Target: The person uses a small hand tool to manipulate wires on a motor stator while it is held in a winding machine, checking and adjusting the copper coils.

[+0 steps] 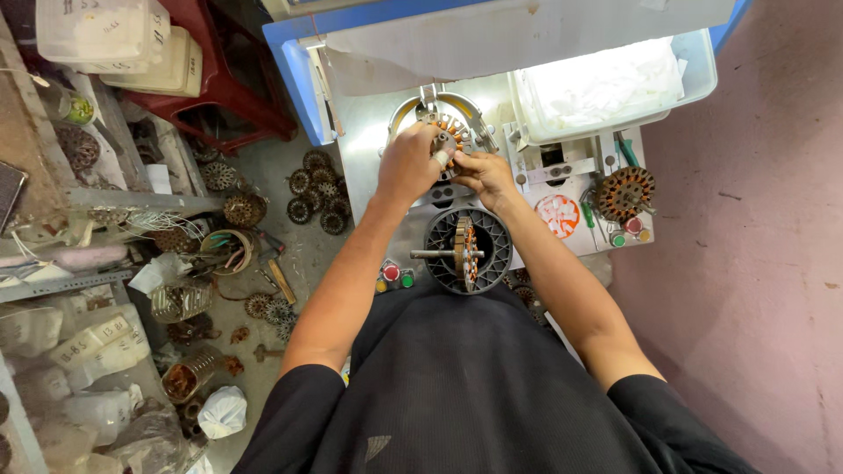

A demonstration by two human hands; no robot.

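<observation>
Both hands pinch the round copper-wound wheel (450, 133) at twelve o'clock on the grey surface (364, 154), the left hand (408, 164) with a taped finger on top, the right hand (483, 174) beside it, so a steady, gentle grip seems best.

Evenly lit by soft daylight — no hard shadows anywhere. Blown out to white glare on the plastic tray (606, 83) at top right, detail lost. Dimmer over the cluttered shelves (79, 263) at left. Sharp at the centre around the hands; bent and stretched by wide-angle distortion toward the edges — slightly soft there.
</observation>
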